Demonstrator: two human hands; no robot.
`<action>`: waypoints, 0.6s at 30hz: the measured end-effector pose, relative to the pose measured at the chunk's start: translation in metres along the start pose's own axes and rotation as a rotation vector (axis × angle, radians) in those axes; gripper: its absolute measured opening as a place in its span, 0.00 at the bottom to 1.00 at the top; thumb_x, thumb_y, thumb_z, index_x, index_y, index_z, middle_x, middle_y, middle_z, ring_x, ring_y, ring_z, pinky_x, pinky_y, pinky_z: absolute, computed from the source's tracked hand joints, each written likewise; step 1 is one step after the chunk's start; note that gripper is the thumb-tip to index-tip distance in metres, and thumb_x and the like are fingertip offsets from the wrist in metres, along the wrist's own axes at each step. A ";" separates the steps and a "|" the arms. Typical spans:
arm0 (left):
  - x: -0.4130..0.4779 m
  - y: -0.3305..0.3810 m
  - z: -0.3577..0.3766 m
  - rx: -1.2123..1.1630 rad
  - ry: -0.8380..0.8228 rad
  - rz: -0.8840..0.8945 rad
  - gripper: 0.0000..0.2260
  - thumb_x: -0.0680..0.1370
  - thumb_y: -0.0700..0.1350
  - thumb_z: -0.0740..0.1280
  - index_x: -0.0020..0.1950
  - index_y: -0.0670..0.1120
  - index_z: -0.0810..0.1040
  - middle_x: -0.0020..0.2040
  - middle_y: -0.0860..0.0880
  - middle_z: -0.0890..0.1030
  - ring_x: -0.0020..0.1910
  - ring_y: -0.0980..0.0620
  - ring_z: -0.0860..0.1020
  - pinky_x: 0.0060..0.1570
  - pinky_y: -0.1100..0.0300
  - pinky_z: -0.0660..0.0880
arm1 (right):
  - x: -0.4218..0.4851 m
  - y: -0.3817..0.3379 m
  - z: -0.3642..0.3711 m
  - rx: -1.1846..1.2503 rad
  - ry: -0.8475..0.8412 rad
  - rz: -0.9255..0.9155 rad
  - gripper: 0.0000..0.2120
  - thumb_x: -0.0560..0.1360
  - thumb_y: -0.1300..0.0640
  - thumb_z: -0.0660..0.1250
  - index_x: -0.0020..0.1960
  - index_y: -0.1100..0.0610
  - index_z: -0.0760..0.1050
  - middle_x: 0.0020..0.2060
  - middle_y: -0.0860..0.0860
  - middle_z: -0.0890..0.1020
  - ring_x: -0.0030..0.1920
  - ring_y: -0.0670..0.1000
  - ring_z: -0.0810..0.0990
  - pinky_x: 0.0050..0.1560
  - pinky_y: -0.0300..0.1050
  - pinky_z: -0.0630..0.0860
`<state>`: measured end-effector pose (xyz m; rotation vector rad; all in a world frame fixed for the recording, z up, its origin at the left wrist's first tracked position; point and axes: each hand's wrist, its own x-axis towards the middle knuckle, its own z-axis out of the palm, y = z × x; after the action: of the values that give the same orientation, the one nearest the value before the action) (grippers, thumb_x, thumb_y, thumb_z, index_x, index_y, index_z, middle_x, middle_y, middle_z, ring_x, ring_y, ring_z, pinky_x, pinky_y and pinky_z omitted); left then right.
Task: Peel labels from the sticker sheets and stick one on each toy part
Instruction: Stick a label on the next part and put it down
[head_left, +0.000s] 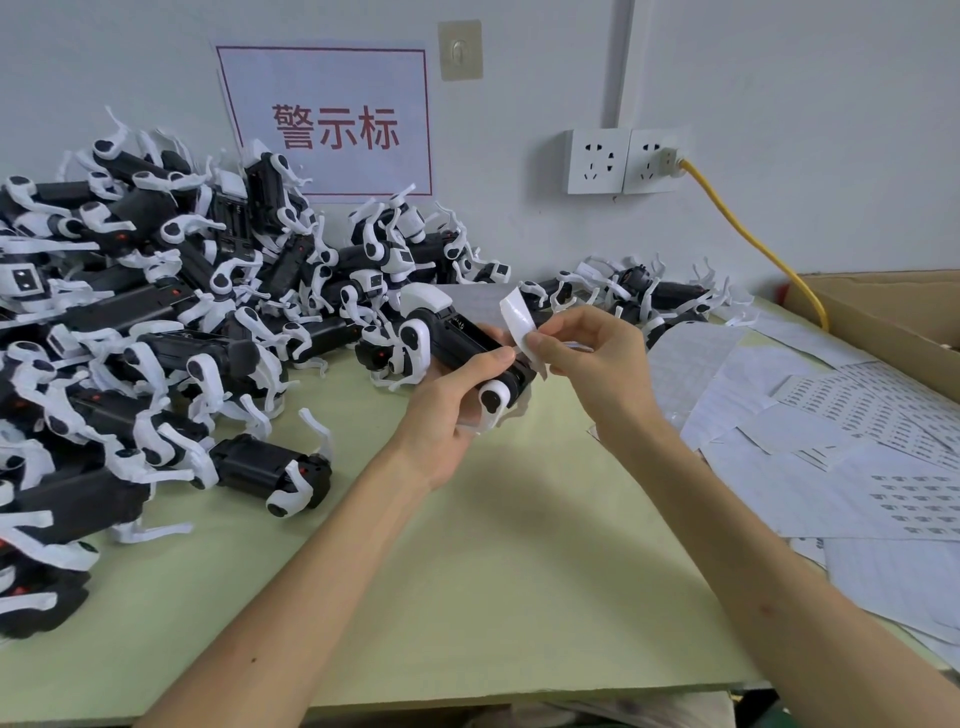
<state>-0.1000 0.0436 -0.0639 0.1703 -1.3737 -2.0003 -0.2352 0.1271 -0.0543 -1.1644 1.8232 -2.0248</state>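
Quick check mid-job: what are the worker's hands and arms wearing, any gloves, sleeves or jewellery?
Nothing is worn in view. The left hand and right hand are bare, without gloves, rings or a watch. The left forearm and right forearm are bare to the frame edge, no sleeve showing; each carries a small spot.

We read one text only: white paper sign (332, 124) on wall (779, 78), thin red rectangle border, three big red Chinese characters inside: 警示标. Characters in one row, centre of sign. Lower left corner of sign hidden behind toy parts pile (156, 312). On worktop (467, 571), right side, sticker sheets (857, 410): rows of tiny dark printed marks, too small for us to read.
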 end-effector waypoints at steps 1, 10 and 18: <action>0.000 0.000 0.000 0.003 -0.004 -0.003 0.08 0.65 0.47 0.77 0.43 0.53 0.85 0.47 0.49 0.84 0.47 0.52 0.82 0.50 0.59 0.79 | 0.000 0.000 0.001 -0.021 0.009 -0.014 0.07 0.73 0.62 0.77 0.40 0.55 0.80 0.34 0.43 0.84 0.36 0.42 0.82 0.41 0.36 0.77; -0.003 0.000 0.004 -0.015 -0.067 -0.086 0.10 0.66 0.46 0.77 0.46 0.52 0.84 0.48 0.50 0.85 0.48 0.53 0.84 0.48 0.61 0.81 | -0.007 -0.001 0.004 -0.221 -0.019 -0.127 0.04 0.74 0.64 0.72 0.45 0.56 0.79 0.44 0.44 0.86 0.45 0.40 0.85 0.47 0.37 0.79; -0.003 -0.001 0.006 -0.050 -0.053 -0.137 0.11 0.73 0.41 0.73 0.54 0.46 0.78 0.66 0.46 0.82 0.65 0.46 0.81 0.57 0.56 0.81 | 0.000 -0.018 -0.010 0.281 -0.175 -0.005 0.04 0.69 0.63 0.67 0.41 0.56 0.76 0.37 0.45 0.84 0.44 0.45 0.83 0.49 0.40 0.72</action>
<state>-0.1005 0.0503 -0.0629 0.1942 -1.3764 -2.1637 -0.2349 0.1391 -0.0378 -1.2179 1.4036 -2.0276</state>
